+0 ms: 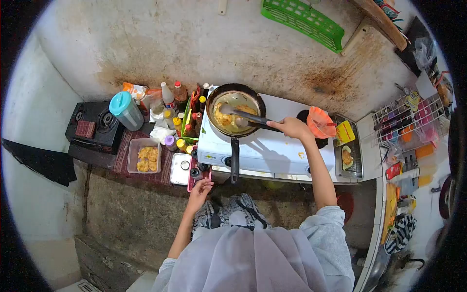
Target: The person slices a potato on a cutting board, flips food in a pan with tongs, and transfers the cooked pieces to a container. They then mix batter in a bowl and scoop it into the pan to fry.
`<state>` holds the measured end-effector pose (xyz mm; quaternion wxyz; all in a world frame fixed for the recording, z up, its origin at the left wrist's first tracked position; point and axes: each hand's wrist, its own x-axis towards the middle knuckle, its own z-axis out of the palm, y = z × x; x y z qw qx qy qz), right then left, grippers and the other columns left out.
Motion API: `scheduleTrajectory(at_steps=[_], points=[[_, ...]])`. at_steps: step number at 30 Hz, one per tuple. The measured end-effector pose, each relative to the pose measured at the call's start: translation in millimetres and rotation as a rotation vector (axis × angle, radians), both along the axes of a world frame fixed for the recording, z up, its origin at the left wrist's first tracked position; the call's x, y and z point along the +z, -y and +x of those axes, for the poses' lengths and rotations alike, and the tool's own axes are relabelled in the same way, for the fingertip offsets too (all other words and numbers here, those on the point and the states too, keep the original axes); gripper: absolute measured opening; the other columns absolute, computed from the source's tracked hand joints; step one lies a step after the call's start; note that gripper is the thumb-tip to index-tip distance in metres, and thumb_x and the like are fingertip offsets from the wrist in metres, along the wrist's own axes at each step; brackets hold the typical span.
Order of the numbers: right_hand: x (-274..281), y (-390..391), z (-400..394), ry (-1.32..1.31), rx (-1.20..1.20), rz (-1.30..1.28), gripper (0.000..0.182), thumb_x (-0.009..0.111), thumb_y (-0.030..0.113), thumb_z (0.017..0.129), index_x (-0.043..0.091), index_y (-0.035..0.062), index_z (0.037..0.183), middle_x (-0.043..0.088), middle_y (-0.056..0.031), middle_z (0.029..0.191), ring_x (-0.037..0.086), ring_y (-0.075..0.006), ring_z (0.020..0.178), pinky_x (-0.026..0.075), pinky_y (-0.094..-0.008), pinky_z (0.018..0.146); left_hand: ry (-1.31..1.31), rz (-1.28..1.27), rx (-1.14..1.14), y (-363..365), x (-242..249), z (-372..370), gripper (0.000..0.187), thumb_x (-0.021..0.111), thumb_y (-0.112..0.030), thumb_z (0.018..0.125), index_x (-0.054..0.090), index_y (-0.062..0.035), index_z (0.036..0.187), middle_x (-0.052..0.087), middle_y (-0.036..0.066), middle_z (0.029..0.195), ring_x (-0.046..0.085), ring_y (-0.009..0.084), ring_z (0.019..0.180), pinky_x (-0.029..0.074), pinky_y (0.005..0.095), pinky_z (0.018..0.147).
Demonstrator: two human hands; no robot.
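My right hand [294,128] is closed around the black handle of a pair of tongs [258,120]. The grey tips of the tongs reach into a dark frying pan [260,100], right at the golden fritters [222,117] lying in oil. The pan sits on the left side of a white gas stove [272,158], its black handle [235,160] pointing toward me. My left hand [200,189] is low beside the front end of a red tray [191,187] with bottles, fingers loosely bent and apart, fingertips close to its edge.
A clear plastic box [144,169] of fried pieces stands left of the bottles, near a turquoise-lidded pitcher [124,109]. An orange bowl [321,121] rests on the stove's right. Beyond it is a metal tray [357,146]. A wire rack [408,121] lines the right wall.
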<state>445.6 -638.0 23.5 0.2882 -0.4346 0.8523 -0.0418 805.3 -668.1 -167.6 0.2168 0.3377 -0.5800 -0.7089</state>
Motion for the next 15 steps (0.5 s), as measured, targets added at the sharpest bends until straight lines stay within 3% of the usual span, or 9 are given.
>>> scheduleTrajectory(at_steps=[2,7,10,12,13,15], points=[[8,0,21,-0.337,0.112,-0.153,0.073,0.041,0.069,0.067,0.061,-0.0009,0.058,0.058,-0.0153,0.058,0.058,-0.029,0.057,0.046,-0.0367,0.054,-0.003,-0.01,-0.007,1,-1,-1,0.028,0.048,-0.006,0.083,0.044,0.0017,0.109,0.056,0.011,0.101,0.053,0.013,0.091,0.041,0.0233,0.08],[2,17,36,-0.405,0.112,-0.064,0.073,0.046,0.069,0.063,0.063,-0.0013,0.065,0.06,-0.0193,0.067,0.06,-0.0319,0.066,0.047,-0.0395,0.06,-0.032,0.005,0.009,0,-8,-1,0.027,0.048,-0.005,0.082,0.045,0.0018,0.109,0.056,0.011,0.101,0.053,0.0129,0.09,0.041,0.0232,0.08],[-20,21,10,-0.383,0.088,-0.123,0.071,0.048,0.069,0.063,0.063,-0.0003,0.064,0.058,-0.0148,0.057,0.058,-0.0269,0.054,0.045,-0.0356,0.049,-0.03,-0.002,0.023,-1,-6,1,0.028,0.048,-0.005,0.082,0.044,0.0014,0.109,0.056,0.011,0.101,0.053,0.0131,0.091,0.041,0.0233,0.08],[-20,22,-9,0.071,-0.053,0.034,0.068,0.046,0.068,0.066,0.062,0.0024,0.065,0.05,-0.0067,0.047,0.046,-0.016,0.038,0.035,-0.0279,0.038,-0.03,-0.006,0.029,-1,-6,2,0.028,0.047,-0.005,0.083,0.044,0.0011,0.109,0.056,0.011,0.101,0.053,0.0131,0.091,0.041,0.0234,0.08],[-20,21,-14,0.069,-0.051,0.034,0.068,0.046,0.068,0.066,0.062,0.0024,0.065,0.05,-0.0067,0.047,0.046,-0.016,0.038,0.035,-0.0279,0.038,-0.034,0.004,0.03,-1,-7,4,0.028,0.047,-0.005,0.083,0.044,0.001,0.109,0.056,0.011,0.101,0.053,0.0132,0.091,0.041,0.0235,0.081],[-18,19,-24,0.237,-0.184,0.118,0.065,0.047,0.069,0.064,0.061,0.0057,0.065,0.039,0.0011,0.043,0.033,-0.0092,0.033,0.025,-0.0236,0.034,-0.042,0.013,0.033,-1,-8,4,0.028,0.047,-0.005,0.083,0.044,0.0008,0.11,0.056,0.01,0.101,0.053,0.0134,0.092,0.041,0.0236,0.081]])
